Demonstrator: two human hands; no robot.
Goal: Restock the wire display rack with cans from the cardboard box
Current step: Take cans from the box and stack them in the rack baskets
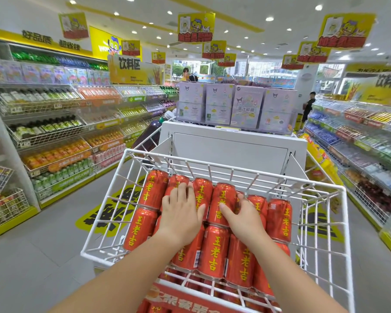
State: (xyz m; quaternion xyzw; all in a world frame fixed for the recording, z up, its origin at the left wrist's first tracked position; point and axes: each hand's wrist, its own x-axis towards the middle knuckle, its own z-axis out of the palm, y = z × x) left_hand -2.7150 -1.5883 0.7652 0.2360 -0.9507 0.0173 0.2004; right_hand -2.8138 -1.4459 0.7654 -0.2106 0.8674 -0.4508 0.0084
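A white wire display rack [212, 164] stands in front of me, its top basket filled with several red cans [212, 247] lying on their sides in rows, yellow characters facing up. My left hand [181, 213] lies flat on the cans in the far middle of the basket, fingers spread and fairly straight. Just to its right, my right hand [242, 215] has its thumb on one far-row can [221, 199] and its fingers curled round that can's right side. A lower tier [190, 299] below holds more red cans. No cardboard box is in view.
Behind the rack is a white display stand [233, 145] with lilac boxes [235, 107] on top. Drink shelves line the left [54, 132] and right [359, 143] aisles. A person [308, 107] stands at the far right. Grey floor [32, 256] lies to the left.
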